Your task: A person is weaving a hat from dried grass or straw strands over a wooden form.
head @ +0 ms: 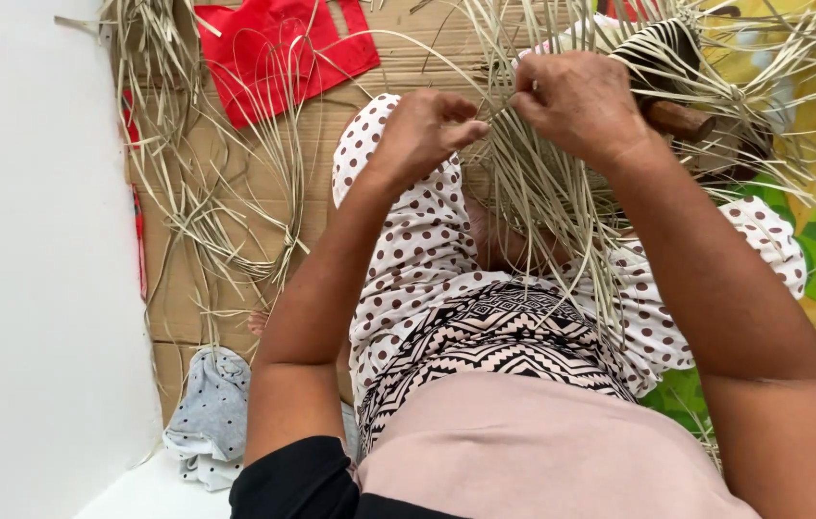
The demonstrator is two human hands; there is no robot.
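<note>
Hands meet above the lap: left hand [427, 130] and right hand [576, 101] both pinch pale straw strips [542, 192] fanning down over polka-dot cloth [417, 250]. Red bag [273, 48] lies flat on cardboard [177, 288], top left.

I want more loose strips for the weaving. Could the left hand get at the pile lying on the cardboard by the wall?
Probably yes. The left hand is pinching strips now, but the pile lies on its own side on the cardboard, with nothing between.
</note>
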